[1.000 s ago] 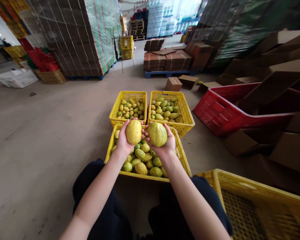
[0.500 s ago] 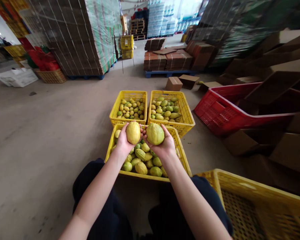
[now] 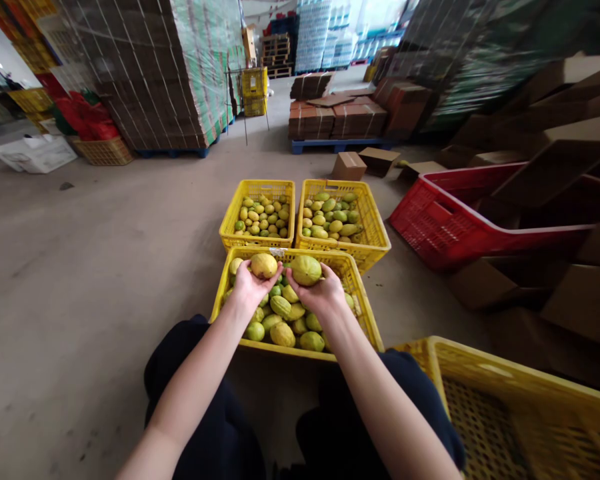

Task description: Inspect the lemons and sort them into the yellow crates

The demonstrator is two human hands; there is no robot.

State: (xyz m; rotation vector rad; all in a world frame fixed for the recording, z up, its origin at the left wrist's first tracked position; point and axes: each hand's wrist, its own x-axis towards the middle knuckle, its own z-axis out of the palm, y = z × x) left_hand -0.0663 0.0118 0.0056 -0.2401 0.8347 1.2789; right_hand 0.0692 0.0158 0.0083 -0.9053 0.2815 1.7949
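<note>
Fruit [image 3: 263,265] cupped in our left grip [image 3: 251,288] and greener fruit [image 3: 306,271] cupped in our right grip [image 3: 329,292] turn sideways mid-frame, baring new sides.

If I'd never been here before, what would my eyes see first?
Probably the left hand with a yellowish fruit and the right hand with a greener fruit, over a yellow crate of similar fruit. After that, perhaps the big red crate on the picture's right.
</note>
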